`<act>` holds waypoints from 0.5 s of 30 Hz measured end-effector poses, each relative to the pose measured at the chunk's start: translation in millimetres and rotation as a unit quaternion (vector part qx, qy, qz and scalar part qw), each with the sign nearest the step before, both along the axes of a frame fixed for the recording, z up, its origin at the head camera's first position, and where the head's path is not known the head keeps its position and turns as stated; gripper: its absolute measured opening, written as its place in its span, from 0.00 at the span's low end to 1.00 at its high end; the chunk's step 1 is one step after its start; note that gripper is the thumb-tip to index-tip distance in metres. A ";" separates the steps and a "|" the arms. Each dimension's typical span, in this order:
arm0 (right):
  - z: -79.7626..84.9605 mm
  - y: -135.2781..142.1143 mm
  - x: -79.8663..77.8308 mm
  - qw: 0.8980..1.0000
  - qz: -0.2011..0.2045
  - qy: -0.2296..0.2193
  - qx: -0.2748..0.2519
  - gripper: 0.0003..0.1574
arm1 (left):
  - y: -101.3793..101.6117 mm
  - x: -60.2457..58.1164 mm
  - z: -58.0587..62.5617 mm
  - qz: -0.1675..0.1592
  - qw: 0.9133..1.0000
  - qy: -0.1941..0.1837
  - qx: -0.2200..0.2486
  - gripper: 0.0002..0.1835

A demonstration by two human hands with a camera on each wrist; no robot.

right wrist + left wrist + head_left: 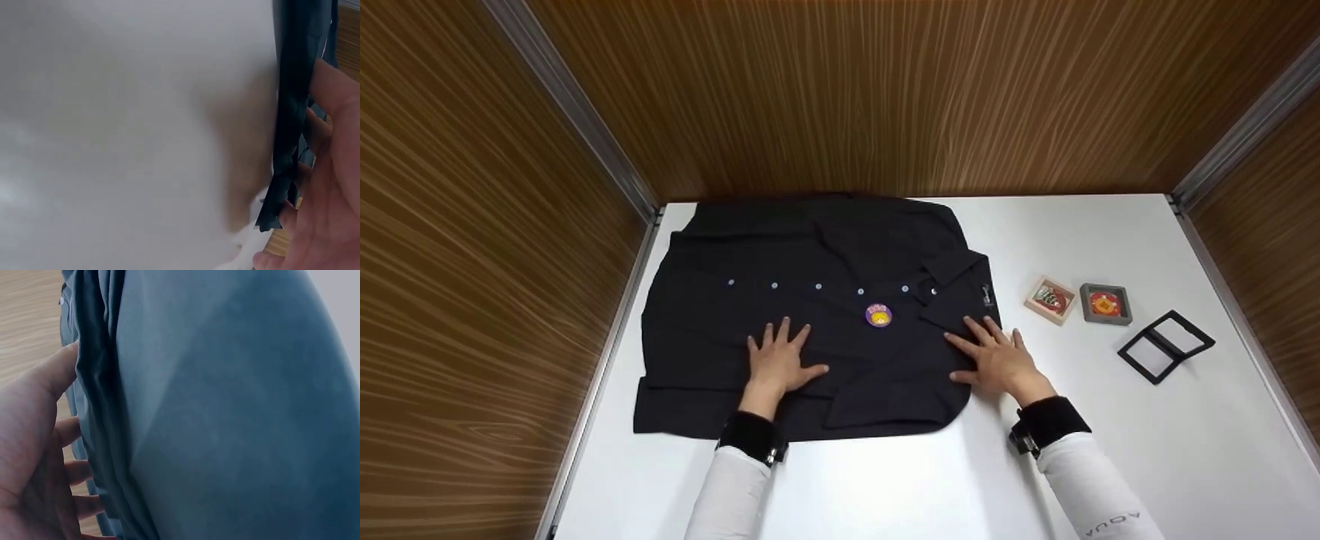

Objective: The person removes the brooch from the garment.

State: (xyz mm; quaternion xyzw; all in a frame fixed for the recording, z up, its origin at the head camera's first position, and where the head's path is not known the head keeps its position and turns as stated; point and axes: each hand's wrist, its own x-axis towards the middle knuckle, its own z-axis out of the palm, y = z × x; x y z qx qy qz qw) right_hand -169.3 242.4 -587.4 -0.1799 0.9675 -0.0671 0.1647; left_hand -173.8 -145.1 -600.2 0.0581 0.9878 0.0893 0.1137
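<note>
Downward head view, close wrist views, shared shirt [780,255]

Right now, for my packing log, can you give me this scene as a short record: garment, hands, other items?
Garment: dark button-up shirt, spread on a white tabletop, collar toward the person's right
Badge: round purple badge on the shirt front, beside the button row
Left hand: rests on shirt front, fingers spread
Right hand: fingers spread on shirt near collar
Right of shirt: beige-framed square, grey-framed square, black two-pane frame
</note>
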 end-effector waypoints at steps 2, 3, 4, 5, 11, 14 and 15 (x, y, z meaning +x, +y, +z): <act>-0.3 3.3 1.3 1.000 0.000 0.000 0.001 0.46 | 2.5 1.9 -0.8 -0.003 1.000 0.000 0.000 0.49; -0.6 4.9 2.1 1.000 0.000 0.000 0.001 0.46 | 3.6 2.9 -1.2 -0.004 1.000 0.000 0.001 0.49; -1.0 6.3 3.1 1.000 0.000 0.001 0.001 0.46 | 4.4 3.7 -1.5 -0.005 1.000 0.000 0.001 0.49; -1.4 7.6 4.2 1.000 -0.001 0.001 0.000 0.46 | 5.2 4.4 -1.6 -0.006 1.000 0.000 0.002 0.49; -2.8 12.3 9.5 1.000 -0.007 0.007 -0.006 0.46 | 6.3 6.1 -1.6 -0.004 1.000 -0.007 0.008 0.50; -2.7 12.5 10.8 1.000 -0.009 0.011 -0.011 0.46 | 5.5 6.2 -1.6 -0.002 1.000 -0.013 0.017 0.50; -2.7 12.5 11.2 1.000 -0.010 0.012 -0.012 0.46 | 5.1 6.3 -1.6 -0.002 1.000 -0.014 0.020 0.50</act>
